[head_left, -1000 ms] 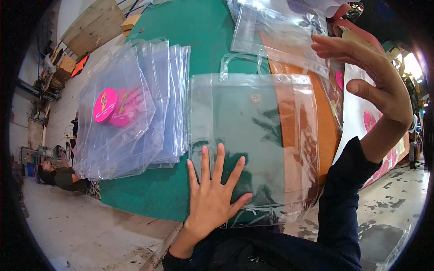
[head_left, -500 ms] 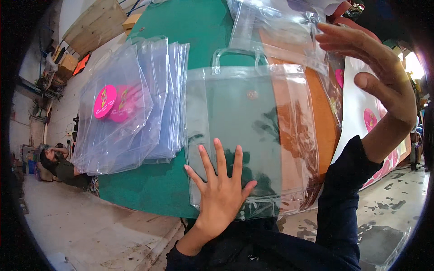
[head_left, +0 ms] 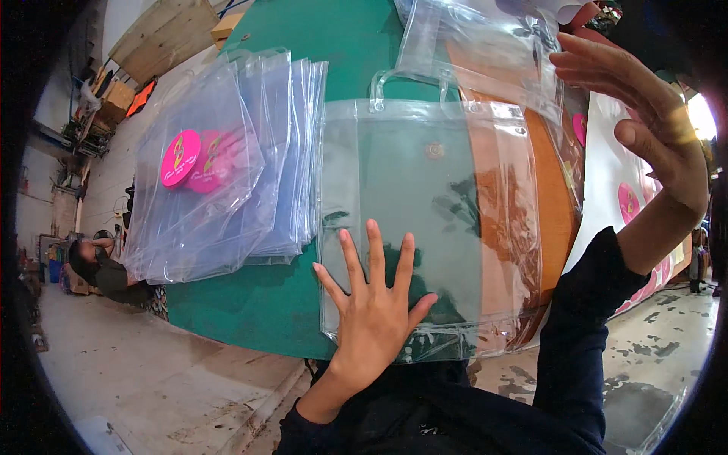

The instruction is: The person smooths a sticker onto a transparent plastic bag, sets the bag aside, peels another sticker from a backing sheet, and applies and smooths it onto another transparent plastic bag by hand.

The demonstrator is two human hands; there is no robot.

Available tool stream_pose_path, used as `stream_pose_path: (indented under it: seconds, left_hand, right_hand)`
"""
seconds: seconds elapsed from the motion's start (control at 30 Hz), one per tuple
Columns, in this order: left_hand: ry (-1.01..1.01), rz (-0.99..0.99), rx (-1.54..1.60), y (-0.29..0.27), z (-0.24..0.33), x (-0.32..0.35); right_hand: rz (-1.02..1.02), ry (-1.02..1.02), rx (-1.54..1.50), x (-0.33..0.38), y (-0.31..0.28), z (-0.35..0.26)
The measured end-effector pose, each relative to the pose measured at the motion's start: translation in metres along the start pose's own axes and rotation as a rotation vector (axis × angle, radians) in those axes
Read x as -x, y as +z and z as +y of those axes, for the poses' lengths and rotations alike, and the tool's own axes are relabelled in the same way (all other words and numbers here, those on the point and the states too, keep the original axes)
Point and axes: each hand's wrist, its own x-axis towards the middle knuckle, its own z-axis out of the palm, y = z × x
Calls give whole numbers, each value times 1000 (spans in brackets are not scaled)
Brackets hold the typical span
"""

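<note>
My left hand [head_left: 371,315] lies flat with fingers spread on the lower left part of a clear plastic bag [head_left: 417,205]. The bag is spread flat, its clear handle [head_left: 409,74] pointing away from me. My right hand [head_left: 644,125] is raised at the right, fingers stretched out and thumb apart, with nothing in it. Below that hand is a white sheet of round pink stickers [head_left: 607,152]. Left of the bag lies a stack of clear plastic bags [head_left: 265,205]; a round pink sticker [head_left: 180,158] shows on the top one.
The green table top [head_left: 243,318] meets an orange-brown surface [head_left: 557,205] under the bag's right side. More clear plastic bags [head_left: 485,45] lie at the far side. A person [head_left: 110,269] is on the left beyond the table. A wooden board [head_left: 163,38] stands at the far left.
The view has shifted slightly, so the table and bags sit a little higher and further right. Both hands keep about the same pose, the left on the bag and the right raised.
</note>
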Motion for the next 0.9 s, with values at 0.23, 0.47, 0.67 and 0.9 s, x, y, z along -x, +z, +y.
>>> stream_pose_path:
  seconds: [0.23, 0.47, 0.67, 0.9]
  left_hand:
    - [-1, 7, 16, 2, 0, 0]
    - [-16, -15, -2, 0, 0, 2]
    - [276, 54, 165, 3, 49, 4]
    - [689, -112, 329, 37, 112, 0]
  right_hand:
    - [24, 7, -13, -3, 4, -4]
    - [1, -36, 23, -1, 4, 2]
    - [-30, 12, 40, -5, 0, 0]
    - [-18, 18, -2, -7, 4, 1]
